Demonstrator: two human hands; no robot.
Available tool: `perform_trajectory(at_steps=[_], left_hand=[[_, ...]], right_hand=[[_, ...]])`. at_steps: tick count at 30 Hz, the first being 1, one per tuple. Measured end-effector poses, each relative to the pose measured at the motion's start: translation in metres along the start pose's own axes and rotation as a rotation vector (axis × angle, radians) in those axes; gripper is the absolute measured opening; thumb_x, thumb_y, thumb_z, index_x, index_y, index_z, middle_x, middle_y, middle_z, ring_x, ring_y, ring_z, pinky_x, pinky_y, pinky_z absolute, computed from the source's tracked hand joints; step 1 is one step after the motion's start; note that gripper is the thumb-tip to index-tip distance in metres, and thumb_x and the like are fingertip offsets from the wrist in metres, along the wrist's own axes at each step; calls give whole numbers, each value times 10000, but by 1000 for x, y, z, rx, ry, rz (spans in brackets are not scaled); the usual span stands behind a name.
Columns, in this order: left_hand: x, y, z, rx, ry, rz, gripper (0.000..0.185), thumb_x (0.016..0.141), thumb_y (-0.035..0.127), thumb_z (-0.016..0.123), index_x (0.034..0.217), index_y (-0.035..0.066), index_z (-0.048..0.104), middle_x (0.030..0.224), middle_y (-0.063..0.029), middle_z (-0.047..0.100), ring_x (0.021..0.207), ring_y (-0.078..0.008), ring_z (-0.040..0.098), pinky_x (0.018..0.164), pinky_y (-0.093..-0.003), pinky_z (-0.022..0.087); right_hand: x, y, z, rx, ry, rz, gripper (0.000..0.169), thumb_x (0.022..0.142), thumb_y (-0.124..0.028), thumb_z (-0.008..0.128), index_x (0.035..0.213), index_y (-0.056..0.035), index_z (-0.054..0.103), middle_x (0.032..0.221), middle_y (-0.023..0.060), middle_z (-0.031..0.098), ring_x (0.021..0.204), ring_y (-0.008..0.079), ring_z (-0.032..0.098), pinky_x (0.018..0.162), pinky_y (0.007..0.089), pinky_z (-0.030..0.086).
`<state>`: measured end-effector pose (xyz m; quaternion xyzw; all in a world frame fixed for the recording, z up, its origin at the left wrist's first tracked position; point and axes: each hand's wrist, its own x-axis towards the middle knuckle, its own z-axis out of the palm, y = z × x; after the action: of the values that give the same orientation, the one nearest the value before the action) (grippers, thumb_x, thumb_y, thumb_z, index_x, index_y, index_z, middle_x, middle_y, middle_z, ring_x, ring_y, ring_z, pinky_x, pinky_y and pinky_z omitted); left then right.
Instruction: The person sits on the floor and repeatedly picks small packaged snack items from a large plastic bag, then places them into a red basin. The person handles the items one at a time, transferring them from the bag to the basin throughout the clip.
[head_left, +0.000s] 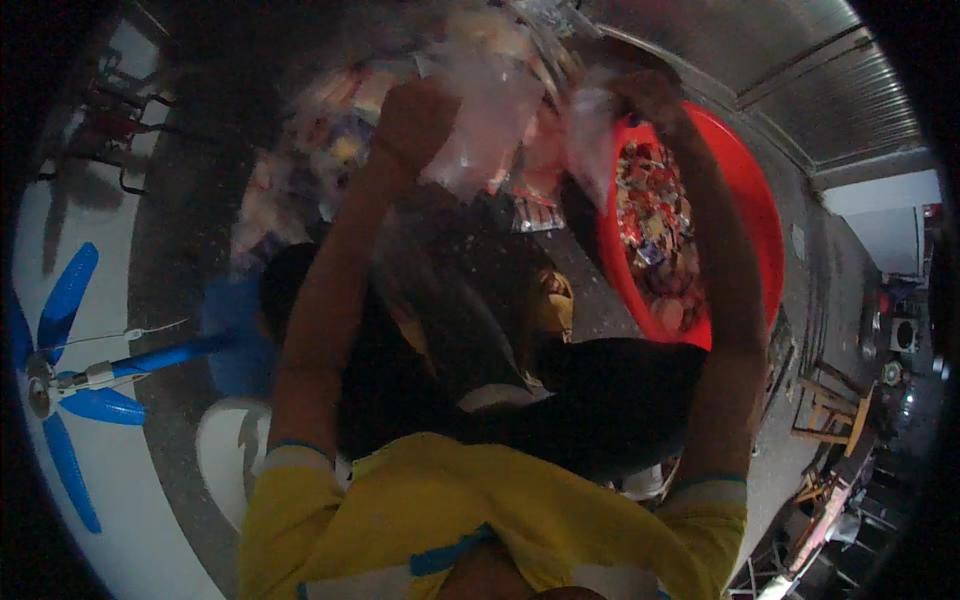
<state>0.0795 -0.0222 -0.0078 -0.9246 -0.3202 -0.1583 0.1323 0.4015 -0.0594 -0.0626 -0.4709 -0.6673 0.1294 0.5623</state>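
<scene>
Both arms reach forward over a blurred heap of plastic packets (345, 150). My left hand (424, 112) is curled closed at a clear plastic bag or film (487, 127) that spreads to its right; blur hides the exact hold. My right hand (645, 86) is raised beyond the rim of a red plastic tub (739, 180), beside more translucent plastic film (592, 127); its fingers are too dark and blurred to read. Inside the tub lie many small wrapped pieces (652, 210) in red, white and gold. A striped packet (536, 214) lies below the film.
A blue-bladed fan (71, 382) stands at the left beside a white curved object (232, 457). Crossed legs in dark trousers lie before the body. Wooden chairs (840, 412) are at the far right, and a ribbed metal panel (862, 97) is at the upper right.
</scene>
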Motion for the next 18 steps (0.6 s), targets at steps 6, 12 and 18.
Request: perform_trajectory(at_steps=[6, 12, 18], left_hand=[[24, 7, 22, -736, 246, -62, 246, 788, 292, 563, 838, 54, 603, 727, -104, 582, 670, -192, 546, 626, -327, 430], [31, 4, -24, -1097, 5, -455, 259, 778, 235, 557, 1027, 164, 575, 892, -78, 580, 785, -244, 566, 676, -335, 449], [23, -53, 43, -399, 261, -182, 217, 742, 187, 582, 950, 140, 620, 787, -111, 588, 772, -269, 568, 646, -364, 454]], right_hand=[[54, -122, 71, 125, -468, 621, 407, 761, -396, 551, 721, 5, 607, 614, 68, 579, 548, 160, 557, 481, 289, 460], [80, -118, 96, 339, -480, 517, 454, 724, -441, 577, 732, 11, 610, 689, 110, 595, 628, 217, 585, 546, 330, 473], [99, -94, 102, 282, -586, 388, 485, 685, -470, 604, 757, 9, 613, 761, 131, 596, 683, 245, 586, 601, 354, 470]])
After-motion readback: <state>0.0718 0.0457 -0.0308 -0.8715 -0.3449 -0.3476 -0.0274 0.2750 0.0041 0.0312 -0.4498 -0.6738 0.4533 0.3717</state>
